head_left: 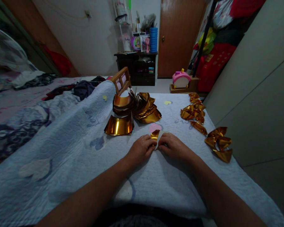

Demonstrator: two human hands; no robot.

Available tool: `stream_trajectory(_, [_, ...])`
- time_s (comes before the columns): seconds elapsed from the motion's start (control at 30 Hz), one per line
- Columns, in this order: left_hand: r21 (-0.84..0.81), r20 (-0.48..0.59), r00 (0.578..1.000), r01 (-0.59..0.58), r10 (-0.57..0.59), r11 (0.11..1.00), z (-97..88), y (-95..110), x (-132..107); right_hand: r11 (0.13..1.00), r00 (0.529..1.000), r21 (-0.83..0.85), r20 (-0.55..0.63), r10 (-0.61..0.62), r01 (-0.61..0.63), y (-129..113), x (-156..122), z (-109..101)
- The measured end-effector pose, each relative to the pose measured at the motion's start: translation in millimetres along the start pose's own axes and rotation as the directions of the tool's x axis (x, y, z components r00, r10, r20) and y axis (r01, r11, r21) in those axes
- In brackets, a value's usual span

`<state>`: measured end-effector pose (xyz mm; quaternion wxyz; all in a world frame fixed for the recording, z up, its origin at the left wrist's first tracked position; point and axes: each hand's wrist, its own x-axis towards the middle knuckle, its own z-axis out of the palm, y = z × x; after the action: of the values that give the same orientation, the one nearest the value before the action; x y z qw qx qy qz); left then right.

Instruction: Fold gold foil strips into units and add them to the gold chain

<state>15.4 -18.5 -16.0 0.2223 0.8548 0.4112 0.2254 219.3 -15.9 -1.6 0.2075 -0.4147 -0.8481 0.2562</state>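
Between my two hands is a sheet of gold foil paper (154, 134), gold on one face and whitish on the other, partly curled over. My left hand (142, 146) is closed on its left side, fingertips pinching the gold part. On the right side, my right hand (171, 145) grips the pale part with fingers bent. The fingers hide the sheet's lower portion. Beyond my left hand lie fanned stacks of flat gold foil sheets (119, 125). Off to the right sit several folded gold foil pieces (219, 143), with more folded pieces (194, 110) behind them.
A pale blue quilted cloth (151, 183) covers the surface and rises in a ridge at left. Rumpled clothes (85, 86) lie beyond it. A grey cabinet (257, 94) borders the right edge. At the far end are a pink toy (181, 79) and a dark shelf (137, 69).
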Motion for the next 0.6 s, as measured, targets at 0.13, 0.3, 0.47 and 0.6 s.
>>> stream_trajectory(0.13, [-0.024,0.001,1.0,0.022,-0.022,0.999,-1.0,2,1,0.999,0.998,-0.006,-0.039,0.046,-0.046,-1,1,3])
stream_trajectory(0.3, [-0.054,0.007,0.999,0.032,-0.031,0.998,-3.0,3,3,0.991,0.992,-0.069,-0.062,0.106,-0.111,-2,1,6])
stream_trajectory(0.47, [-0.068,0.006,0.999,0.036,-0.036,0.997,-3.0,3,3,0.98,0.986,-0.122,-0.073,0.147,-0.155,-2,3,12])
stream_trajectory(0.6, [-0.075,0.006,0.999,0.045,-0.044,0.996,-2.8,3,3,0.964,0.98,-0.181,-0.079,0.183,-0.194,0,4,17])
